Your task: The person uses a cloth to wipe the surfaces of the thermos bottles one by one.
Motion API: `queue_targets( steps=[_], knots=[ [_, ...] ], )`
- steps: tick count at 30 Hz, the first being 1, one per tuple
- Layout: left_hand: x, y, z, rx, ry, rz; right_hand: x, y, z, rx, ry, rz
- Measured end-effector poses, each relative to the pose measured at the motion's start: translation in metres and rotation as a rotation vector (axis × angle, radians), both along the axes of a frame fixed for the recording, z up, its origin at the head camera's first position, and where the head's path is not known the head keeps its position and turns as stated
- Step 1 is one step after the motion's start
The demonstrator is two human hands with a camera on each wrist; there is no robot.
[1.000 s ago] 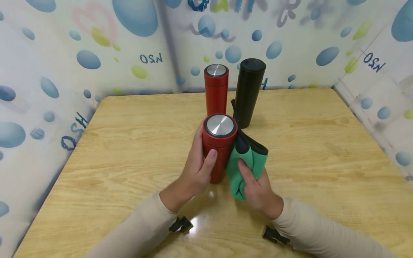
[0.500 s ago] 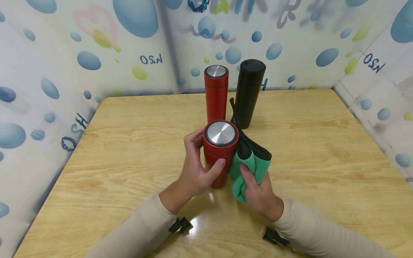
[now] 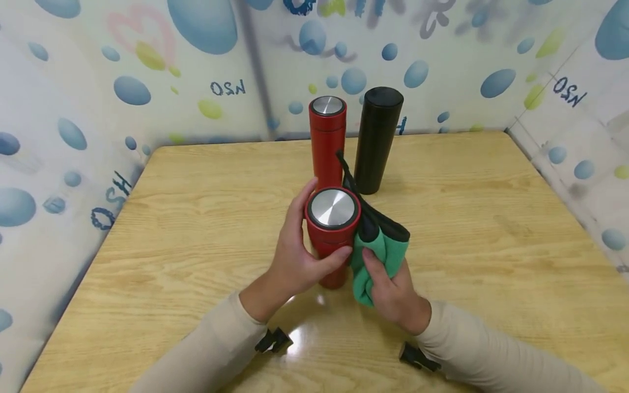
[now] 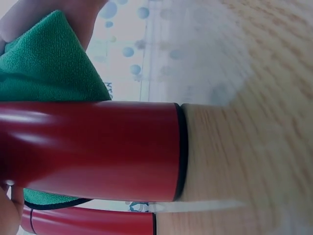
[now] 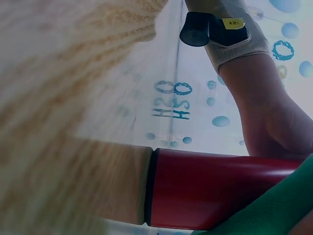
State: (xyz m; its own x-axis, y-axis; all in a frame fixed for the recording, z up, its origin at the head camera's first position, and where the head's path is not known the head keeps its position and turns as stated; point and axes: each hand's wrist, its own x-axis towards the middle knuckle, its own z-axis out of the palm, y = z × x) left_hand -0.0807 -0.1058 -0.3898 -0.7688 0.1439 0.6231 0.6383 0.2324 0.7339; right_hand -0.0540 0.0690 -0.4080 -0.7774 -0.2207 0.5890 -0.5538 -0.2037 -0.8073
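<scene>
A red thermos point(image 3: 330, 240) with a silver lid top stands upright near the middle of the table, its base at the tabletop in the left wrist view. My left hand point(image 3: 300, 254) grips its left side, the thumb across the front. On the other side my right hand point(image 3: 395, 292) holds a folded green cloth point(image 3: 393, 254) with black trim, pressed against the thermos. Part of the cloth passes behind the thermos, where the head view hides it. In the left wrist view the green cloth point(image 4: 54, 63) touches the red wall of the thermos point(image 4: 98, 147).
Behind stand a second red thermos point(image 3: 327, 142) and a taller-looking black thermos point(image 3: 378, 142). The wooden table point(image 3: 196, 218) meets a patterned backdrop point(image 3: 275, 71) at the back and sides. A black wrist device point(image 3: 274, 339) sits under each sleeve.
The held thermos has come slightly toward me. My left thumb has shifted right across its front, and the cloth's black-trimmed end has swung left behind it.
</scene>
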Motion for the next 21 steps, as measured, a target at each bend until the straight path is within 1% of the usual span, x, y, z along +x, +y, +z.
queue_targets(
  steps=[3,6,9,11,13,15,18,21],
  knots=[
    [-0.0009,0.0005,-0.0006,-0.015,0.022,0.015,0.0005,0.0007,-0.0007,0.002,-0.001,0.011],
    [-0.0024,0.001,-0.0008,0.015,0.036,0.034,0.0002,0.0005,-0.0026,-0.013,0.032,0.036],
    [-0.0026,0.0015,0.0005,0.07,0.004,0.029,-0.0013,-0.0006,-0.003,-0.028,0.084,0.073],
    [-0.0009,0.0014,0.0008,0.095,-0.049,0.014,-0.0022,-0.0012,-0.0026,-0.019,0.098,0.092],
    [0.0009,0.0017,0.0002,0.114,-0.091,0.009,-0.0019,-0.0009,-0.0015,0.031,0.063,0.085],
    [0.0016,0.0022,-0.0004,0.129,-0.114,0.011,-0.0018,-0.0002,-0.001,0.099,0.006,0.067],
    [0.0011,0.0022,-0.0002,0.145,-0.115,0.011,-0.0022,0.0007,-0.001,0.213,-0.102,0.042],
    [0.0,0.0016,0.0008,0.134,-0.109,-0.009,-0.0028,0.0014,-0.0016,0.261,-0.177,0.034]
  ],
)
